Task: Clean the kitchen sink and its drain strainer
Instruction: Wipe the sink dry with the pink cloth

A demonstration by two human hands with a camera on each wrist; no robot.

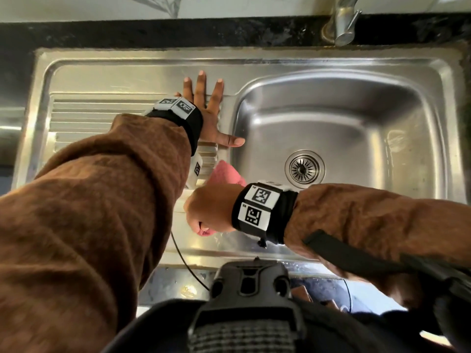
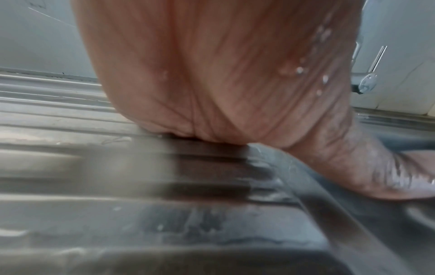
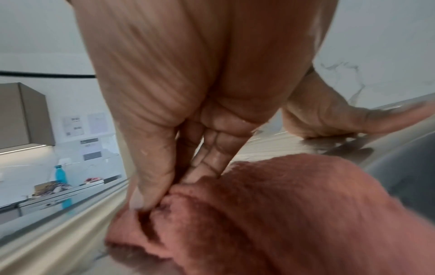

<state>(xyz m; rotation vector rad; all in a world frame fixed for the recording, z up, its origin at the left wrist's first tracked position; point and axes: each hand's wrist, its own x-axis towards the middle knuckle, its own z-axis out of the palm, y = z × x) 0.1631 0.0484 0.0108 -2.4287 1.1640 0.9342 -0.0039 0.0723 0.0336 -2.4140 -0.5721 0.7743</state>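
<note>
A stainless steel sink (image 1: 356,80) fills the head view, its basin at the right and a ribbed drainboard (image 1: 102,110) at the left. The round drain strainer (image 1: 304,167) sits in the basin floor. My left hand (image 1: 206,110) lies flat with spread fingers on the drainboard beside the basin, thumb over the rim; its wet palm (image 2: 212,74) presses on the ridges. My right hand (image 1: 206,212) grips a pink cloth (image 1: 225,174) on the sink's near rim, between drainboard and basin. In the right wrist view the thumb and fingers pinch the bunched cloth (image 3: 270,214).
A metal tap (image 1: 341,24) stands on the dark stone counter (image 1: 153,31) behind the basin. Far left in the right wrist view are a blue bottle (image 3: 60,176) and small items on a counter. A black cable (image 1: 183,261) hangs by the near edge.
</note>
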